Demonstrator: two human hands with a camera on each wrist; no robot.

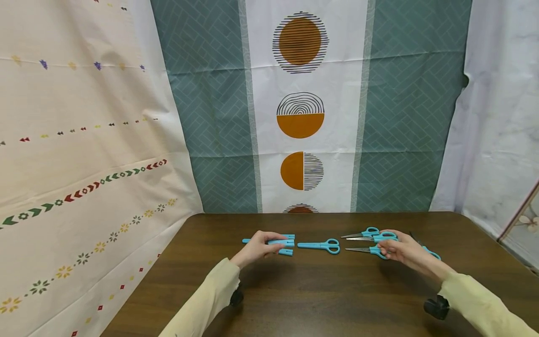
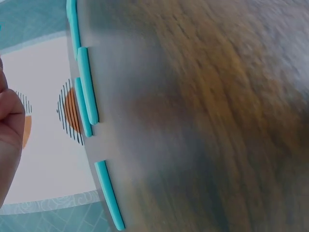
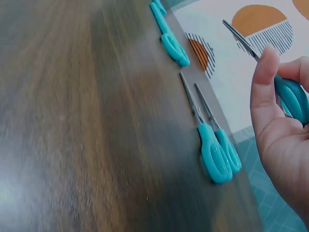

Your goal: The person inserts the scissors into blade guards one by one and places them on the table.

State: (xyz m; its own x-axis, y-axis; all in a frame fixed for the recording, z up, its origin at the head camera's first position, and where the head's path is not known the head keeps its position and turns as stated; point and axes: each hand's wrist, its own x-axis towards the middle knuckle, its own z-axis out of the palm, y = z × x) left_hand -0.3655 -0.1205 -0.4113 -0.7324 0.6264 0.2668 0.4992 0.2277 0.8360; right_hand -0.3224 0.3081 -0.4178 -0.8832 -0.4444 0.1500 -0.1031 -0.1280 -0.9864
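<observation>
My left hand (image 1: 260,245) pinches a light-blue scissors cover (image 1: 283,243) between thumb and fingers, above the table's left part. Other blue covers (image 2: 110,195) lie on the table under and beside it; the left wrist view shows only part of this hand. My right hand (image 1: 402,250) holds a pair of scissors (image 1: 385,236) by its blue handle, bare blades pointing left. Below lie two more bare scissors (image 3: 215,154), one near the thumb. Between the hands rests a pair of scissors with its blades covered (image 1: 322,245).
Another pair of scissors (image 1: 431,253), partly hidden behind the right hand, lies to its right on the brown wooden table (image 1: 303,299). A patterned curtain (image 1: 227,117) hangs behind the table's far edge. Black wrist devices (image 1: 437,307) are worn under both sleeves.
</observation>
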